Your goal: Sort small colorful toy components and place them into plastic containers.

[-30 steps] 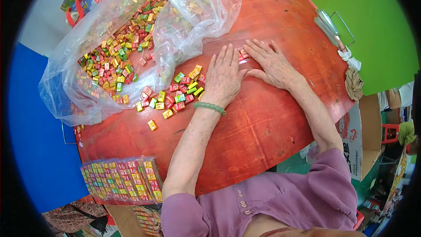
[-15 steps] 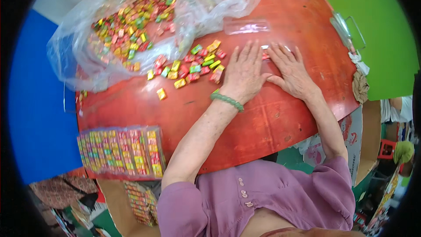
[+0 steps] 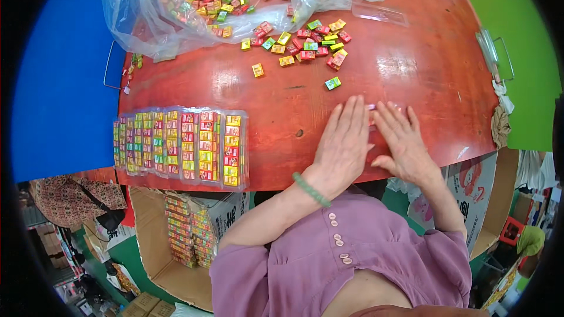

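Both hands lie side by side, palms down, fingers stretched out. My left hand [image 3: 345, 141], below a green bead bracelet [image 3: 311, 189], rests along the left of a narrow clear plastic strip [image 3: 371, 107]. On its right side my right hand [image 3: 404, 144] lies with the thumb apart. Most of the strip is hidden under the hands, so its contents cannot be made out. A lone green small box-shaped piece [image 3: 333, 83] lies beyond my left fingertips. Farther off is a loose group of red, yellow and green pieces [image 3: 308, 54].
A clear plastic bag [image 3: 135, 6] full of such pieces lies open at the far left. An empty clear tray [image 3: 380, 14] is at the back. Filled trays [image 3: 235, 147] stand in a row at the near left, above a cardboard box [image 3: 154, 258]. Blue and green boards flank the red table [image 3: 282, 117].
The view has shifted, so the table contents appear farther away. Both hands have drawn back toward my body with the strip, leaving the green piece beyond them in plain sight.
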The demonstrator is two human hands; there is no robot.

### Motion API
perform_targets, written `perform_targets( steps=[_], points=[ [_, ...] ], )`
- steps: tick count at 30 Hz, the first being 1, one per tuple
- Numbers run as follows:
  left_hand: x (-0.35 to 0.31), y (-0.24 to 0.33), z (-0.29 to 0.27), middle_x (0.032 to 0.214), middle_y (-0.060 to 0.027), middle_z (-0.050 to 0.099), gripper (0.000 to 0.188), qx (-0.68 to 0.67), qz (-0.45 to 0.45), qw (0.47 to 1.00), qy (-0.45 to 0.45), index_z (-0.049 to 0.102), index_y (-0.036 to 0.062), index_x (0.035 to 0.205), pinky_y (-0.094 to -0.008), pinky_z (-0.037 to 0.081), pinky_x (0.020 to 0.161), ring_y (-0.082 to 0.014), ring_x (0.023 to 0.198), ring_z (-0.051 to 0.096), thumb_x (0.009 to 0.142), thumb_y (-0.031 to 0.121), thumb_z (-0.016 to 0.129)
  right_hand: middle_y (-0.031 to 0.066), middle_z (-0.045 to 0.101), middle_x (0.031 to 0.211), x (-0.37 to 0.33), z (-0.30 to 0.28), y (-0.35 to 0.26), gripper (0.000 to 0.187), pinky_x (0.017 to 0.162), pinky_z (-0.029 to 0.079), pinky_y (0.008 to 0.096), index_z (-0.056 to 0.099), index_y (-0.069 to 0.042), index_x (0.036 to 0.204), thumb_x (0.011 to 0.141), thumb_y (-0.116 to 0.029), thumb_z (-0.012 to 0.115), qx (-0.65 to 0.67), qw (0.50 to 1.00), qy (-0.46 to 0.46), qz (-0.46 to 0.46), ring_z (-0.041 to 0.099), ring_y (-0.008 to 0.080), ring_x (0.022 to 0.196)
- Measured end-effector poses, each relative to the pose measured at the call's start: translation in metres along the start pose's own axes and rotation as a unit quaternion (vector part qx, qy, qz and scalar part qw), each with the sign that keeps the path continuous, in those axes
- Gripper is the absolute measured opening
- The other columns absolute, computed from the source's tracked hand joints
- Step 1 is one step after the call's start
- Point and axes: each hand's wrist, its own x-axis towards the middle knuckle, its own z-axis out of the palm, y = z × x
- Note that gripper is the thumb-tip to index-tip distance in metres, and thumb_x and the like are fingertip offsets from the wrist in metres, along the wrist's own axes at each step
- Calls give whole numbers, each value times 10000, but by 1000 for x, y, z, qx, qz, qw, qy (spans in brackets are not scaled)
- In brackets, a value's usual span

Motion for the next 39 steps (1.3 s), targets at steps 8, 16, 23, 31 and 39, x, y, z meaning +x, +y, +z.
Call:
perform_targets(
  steps=[8, 16, 23, 31, 39],
  points=[
    [-45, -24, -41, 1524, -265, 435, 717, -27, -39, 998, -39, 455, -87, 1445, -506, 321, 1194, -383, 1452, 396, 869, 229, 741, 174, 565, 1411, 46, -27, -27, 552, 1113, 371, 501, 560, -27, 1385, 958, -372, 617, 150, 985, 59, -61, 482, 377, 1350],
    [-47, -42, -49, 1496, -282, 456, 660, -60, -76, 995, -10, 467, -90, 1427, -529, 336, 1182, -415, 1431, 411, 889, 189, 731, 148, 641, 1099, 131, -6, -20, 315, 914, 502, 429, 661, -12, 1151, 836, -3, 662, 76, 984, 130, -96, 598, 340, 1038],
    [-40, -48, -48, 1455, -285, 494, 631, -64, -89, 993, 45, 478, -93, 1414, -530, 372, 1160, -439, 1400, 439, 891, 156, 727, 155, 620, 1029, 117, -16, -18, 245, 873, 510, 429, 664, -21, 1136, 892, -34, 670, 171, 976, 122, -52, 605, 345, 984],
    [-20, -52, -39, 1472, -330, 456, 655, -129, -118, 981, 87, 431, -107, 1439, -499, 423, 1114, -477, 1340, 481, 922, 177, 714, 173, 640, 945, 116, -19, 33, 181, 784, 514, 419, 683, -2, 1086, 916, -63, 685, 199, 956, 212, 51, 646, 350, 896],
    [-33, -30, -22, 1470, -233, 512, 642, -43, 0, 999, 6, 511, -49, 1405, -508, 406, 1138, -378, 1382, 486, 872, 211, 758, 173, 640, 941, 139, -18, 37, 196, 741, 511, 408, 696, 2, 1067, 912, -117, 715, 202, 948, 240, 55, 649, 328, 851]
  ],
)
